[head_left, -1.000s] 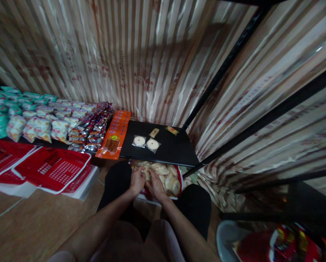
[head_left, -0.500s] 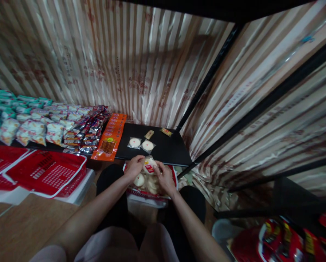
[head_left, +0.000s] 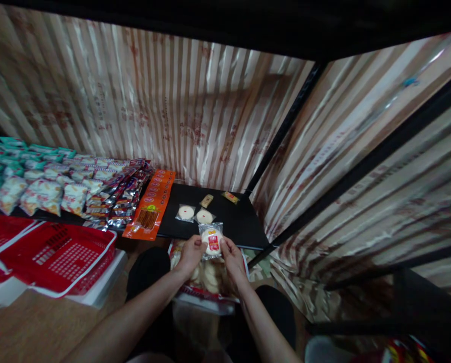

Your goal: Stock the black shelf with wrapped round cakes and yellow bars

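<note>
Between my two hands is a clear-wrapped round white cracker (head_left: 211,240) with a red and yellow label. My left hand (head_left: 191,256) pinches its left edge, and my right hand (head_left: 233,258) pinches the right edge. Below them sits a red-and-white basket (head_left: 244,259) holding more pale round crackers (head_left: 210,277), partly covered by my hands. Just beyond, on the black shelf (head_left: 236,224), lie two wrapped white crackers, one at the left (head_left: 186,213) and one beside it (head_left: 204,217). Behind these are two small wrapped snacks, a tan one (head_left: 206,200) and a yellowish one (head_left: 230,197).
Left along the shelf are an orange snack bag (head_left: 149,206), dark shiny packets (head_left: 125,194) and rows of white and green bags (head_left: 42,194). Red baskets (head_left: 66,254) stand below left. A black metal post (head_left: 285,131) rises at the shelf's right, before a striped curtain (head_left: 153,101).
My hands have lifted the wrapped cracker up from over the basket, nearer the shelf edge, its label now facing me. The view has tilted up slightly.
</note>
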`<state>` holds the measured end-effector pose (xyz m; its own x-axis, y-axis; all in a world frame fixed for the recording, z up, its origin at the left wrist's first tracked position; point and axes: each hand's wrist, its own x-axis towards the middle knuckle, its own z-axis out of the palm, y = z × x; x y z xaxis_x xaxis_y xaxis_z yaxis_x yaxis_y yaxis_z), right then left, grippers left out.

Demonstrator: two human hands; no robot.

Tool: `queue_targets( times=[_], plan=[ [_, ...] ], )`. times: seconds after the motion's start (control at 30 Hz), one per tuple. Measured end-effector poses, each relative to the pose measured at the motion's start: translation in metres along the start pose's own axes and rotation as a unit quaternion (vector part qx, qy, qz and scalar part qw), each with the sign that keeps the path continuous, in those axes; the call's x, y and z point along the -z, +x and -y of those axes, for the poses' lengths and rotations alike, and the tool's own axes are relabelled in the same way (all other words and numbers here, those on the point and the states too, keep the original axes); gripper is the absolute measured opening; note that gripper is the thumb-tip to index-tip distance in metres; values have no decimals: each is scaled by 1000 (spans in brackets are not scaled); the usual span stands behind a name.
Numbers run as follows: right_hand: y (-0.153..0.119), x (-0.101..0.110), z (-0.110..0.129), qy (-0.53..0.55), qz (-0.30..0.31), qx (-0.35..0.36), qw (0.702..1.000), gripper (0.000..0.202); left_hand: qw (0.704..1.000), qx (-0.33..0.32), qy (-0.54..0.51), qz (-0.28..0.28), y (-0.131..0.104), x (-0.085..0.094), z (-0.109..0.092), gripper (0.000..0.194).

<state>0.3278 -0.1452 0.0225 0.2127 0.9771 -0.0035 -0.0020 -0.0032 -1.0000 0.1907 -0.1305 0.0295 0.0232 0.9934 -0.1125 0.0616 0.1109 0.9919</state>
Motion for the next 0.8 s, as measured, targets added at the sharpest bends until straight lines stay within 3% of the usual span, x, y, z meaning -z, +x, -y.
queue_targets(
  times=[0.27,0.47,0.6,0.8],
  plan=[
    [37,4,2,-158,21,38,986,46,999,-6,-36,-30,30,-2,-2,18],
    [77,-6,9,-181,38,43,982,48,993,10,12,-115,73,-11,-2,16],
    [111,-14,16,-203,39,46,977,49,990,3,40,-134,108,-14,-15,14],
    [172,-34,15,-210,40,59,975,43,978,-20,121,-166,150,-7,-33,29]
  ],
)
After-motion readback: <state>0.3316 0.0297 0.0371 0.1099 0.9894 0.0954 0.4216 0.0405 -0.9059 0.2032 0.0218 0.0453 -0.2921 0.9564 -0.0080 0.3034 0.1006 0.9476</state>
